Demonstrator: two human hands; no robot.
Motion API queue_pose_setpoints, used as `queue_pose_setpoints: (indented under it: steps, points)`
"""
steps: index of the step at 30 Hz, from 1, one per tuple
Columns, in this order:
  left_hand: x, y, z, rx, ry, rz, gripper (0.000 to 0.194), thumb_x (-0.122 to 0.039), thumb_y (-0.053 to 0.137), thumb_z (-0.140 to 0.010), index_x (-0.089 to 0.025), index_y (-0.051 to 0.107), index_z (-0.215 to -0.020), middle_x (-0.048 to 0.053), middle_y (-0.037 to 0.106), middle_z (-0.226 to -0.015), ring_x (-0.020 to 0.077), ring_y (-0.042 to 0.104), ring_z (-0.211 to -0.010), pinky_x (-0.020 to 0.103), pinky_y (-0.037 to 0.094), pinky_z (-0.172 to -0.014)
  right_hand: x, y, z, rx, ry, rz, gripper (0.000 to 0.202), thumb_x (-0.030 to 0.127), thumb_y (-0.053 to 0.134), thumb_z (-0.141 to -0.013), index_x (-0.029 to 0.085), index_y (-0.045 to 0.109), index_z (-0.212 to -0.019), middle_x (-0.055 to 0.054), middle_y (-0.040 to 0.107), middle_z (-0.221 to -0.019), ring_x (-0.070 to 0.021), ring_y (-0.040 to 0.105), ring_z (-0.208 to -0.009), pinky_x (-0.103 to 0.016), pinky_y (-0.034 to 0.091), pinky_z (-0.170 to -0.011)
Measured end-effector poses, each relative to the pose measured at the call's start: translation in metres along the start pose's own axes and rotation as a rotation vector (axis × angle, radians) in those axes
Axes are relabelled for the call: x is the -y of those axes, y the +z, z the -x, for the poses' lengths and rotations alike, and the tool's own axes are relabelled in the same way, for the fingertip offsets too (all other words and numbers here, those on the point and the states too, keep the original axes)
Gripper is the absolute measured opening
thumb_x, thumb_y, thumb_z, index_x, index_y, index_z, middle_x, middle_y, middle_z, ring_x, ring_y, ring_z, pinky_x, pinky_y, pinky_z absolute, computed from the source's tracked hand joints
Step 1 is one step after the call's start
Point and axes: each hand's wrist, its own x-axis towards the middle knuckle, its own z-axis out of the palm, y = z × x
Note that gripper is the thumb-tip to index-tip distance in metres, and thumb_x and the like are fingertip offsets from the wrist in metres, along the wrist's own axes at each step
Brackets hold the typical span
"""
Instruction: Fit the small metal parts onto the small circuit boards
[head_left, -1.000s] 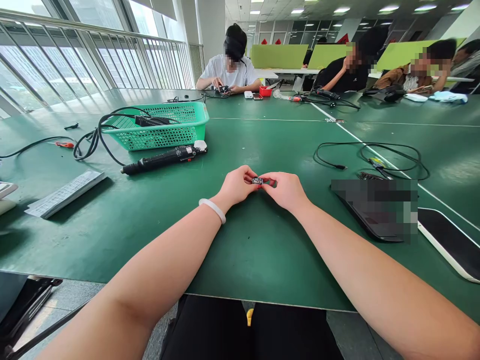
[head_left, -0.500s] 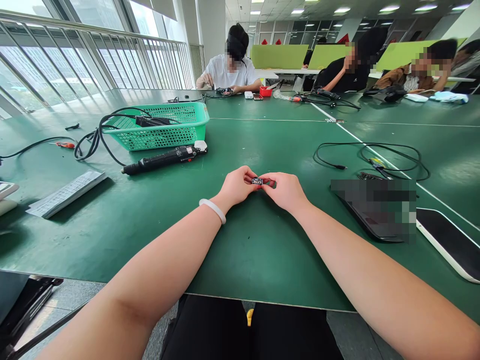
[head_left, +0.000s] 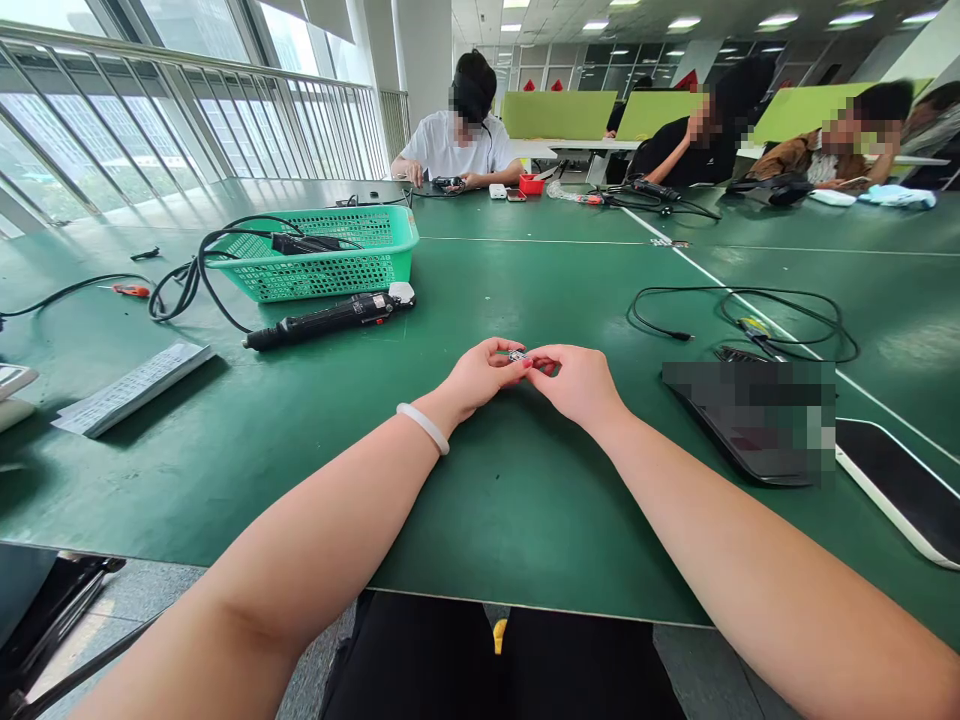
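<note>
A small dark and silvery part point(head_left: 517, 355) is pinched between the fingertips of my two hands, above the green table point(head_left: 495, 510). My left hand point(head_left: 484, 375), with a white band at its wrist, has thumb and fingers closed on the part from the left. From the right, the fingertips of my right hand point(head_left: 570, 378) are closed and meet it too. Fingers cover much of the part, so its exact shape is hard to make out. Left of my hands lies a black power screwdriver point(head_left: 322, 322).
A green basket point(head_left: 337, 270) with a cable stands behind the screwdriver. Folded paper point(head_left: 135, 388) lies at the left. On the right are a black tray-like object point(head_left: 720, 430), a phone-shaped device point(head_left: 900, 480) and a looped cable point(head_left: 832, 310). Several people sit across the table.
The small part has turned and risen slightly between my fingers. My left thumb now reaches further across, and my right fingers are more bunched.
</note>
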Motion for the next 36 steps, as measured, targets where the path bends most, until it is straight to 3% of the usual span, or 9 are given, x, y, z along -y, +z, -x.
queue_pose_setpoints:
  steps: [6, 11, 16, 20, 22, 25, 28, 36]
  points:
    - [-0.003, 0.008, 0.008, -0.127, -0.127, 0.129, 0.017, -0.017, 0.068, -0.074, -0.014, 0.058, -0.087, 0.004, 0.066, -0.08, 0.0082, 0.062, -0.07, 0.03, 0.051, -0.083, 0.009, 0.002, 0.002, 0.013, -0.039, 0.024, 0.012, 0.028, 0.062, -0.073, 0.021, 0.07, -0.079, -0.002, 0.069, -0.072, -0.0145, 0.058, -0.063, -0.028, 0.046, -0.061]
    - [-0.012, -0.003, 0.014, -0.156, -0.211, 0.093, 0.012, -0.009, 0.064, -0.074, -0.012, 0.058, -0.083, 0.005, 0.067, -0.076, 0.0092, 0.064, -0.066, 0.027, 0.052, -0.079, -0.001, 0.001, -0.002, 0.133, -0.119, -0.063, 0.019, 0.025, 0.064, -0.072, 0.021, 0.07, -0.089, -0.002, 0.068, -0.079, -0.0143, 0.057, -0.068, -0.029, 0.046, -0.065]
    - [-0.03, -0.049, 0.049, -0.196, -0.188, -0.315, 0.015, -0.016, 0.067, -0.071, -0.015, 0.06, -0.083, 0.007, 0.07, -0.079, 0.0142, 0.066, -0.066, 0.03, 0.052, -0.074, -0.021, -0.002, -0.007, 0.118, -0.013, -0.123, 0.027, 0.024, 0.064, -0.072, 0.019, 0.069, -0.098, -0.003, 0.067, -0.083, -0.0119, 0.056, -0.065, -0.029, 0.048, -0.067]
    - [-0.042, -0.106, 0.108, -0.419, -0.035, -1.063, 0.02, -0.032, 0.062, -0.073, -0.023, 0.063, -0.09, 0.006, 0.072, -0.084, 0.0228, 0.067, -0.078, 0.035, 0.049, -0.077, -0.023, -0.003, -0.007, 0.116, 0.031, -0.163, 0.026, 0.022, 0.06, -0.074, 0.019, 0.068, -0.099, -0.003, 0.068, -0.081, -0.0121, 0.057, -0.066, -0.029, 0.049, -0.069]
    - [-0.044, -0.132, 0.137, -0.486, -0.089, -1.323, 0.025, -0.036, 0.055, -0.076, -0.024, 0.064, -0.096, 0.007, 0.072, -0.089, 0.0261, 0.066, -0.085, 0.037, 0.047, -0.08, -0.021, -0.002, -0.006, 0.132, 0.04, -0.187, 0.026, 0.023, 0.059, -0.075, 0.02, 0.068, -0.099, -0.003, 0.068, -0.082, -0.0123, 0.058, -0.067, -0.029, 0.05, -0.069]
    - [-0.042, -0.159, 0.166, -0.492, -0.176, -1.428, 0.033, -0.041, 0.052, -0.077, -0.026, 0.061, -0.104, 0.006, 0.072, -0.096, 0.0262, 0.066, -0.088, 0.036, 0.046, -0.081, -0.021, -0.001, -0.005, 0.136, 0.056, -0.194, 0.025, 0.025, 0.058, -0.076, 0.021, 0.068, -0.098, -0.003, 0.068, -0.081, -0.0132, 0.059, -0.067, -0.031, 0.05, -0.07]
    - [-0.04, -0.17, 0.178, -0.511, -0.21, -1.423, 0.035, -0.044, 0.055, -0.074, -0.025, 0.062, -0.102, 0.005, 0.072, -0.097, 0.0259, 0.066, -0.091, 0.034, 0.046, -0.082, -0.023, -0.002, -0.005, 0.117, 0.069, -0.183, 0.024, 0.027, 0.057, -0.077, 0.021, 0.068, -0.098, -0.003, 0.068, -0.079, -0.0139, 0.059, -0.067, -0.032, 0.05, -0.071]
    - [-0.048, -0.173, 0.175, -0.479, -0.251, -1.449, 0.035, -0.049, 0.059, -0.07, -0.029, 0.071, -0.095, 0.003, 0.073, -0.083, 0.0274, 0.065, -0.082, 0.034, 0.045, -0.076, -0.03, -0.001, -0.006, 0.093, 0.055, -0.178, 0.024, 0.031, 0.054, -0.079, 0.021, 0.068, -0.097, -0.002, 0.068, -0.077, -0.0139, 0.06, -0.067, -0.032, 0.05, -0.072]
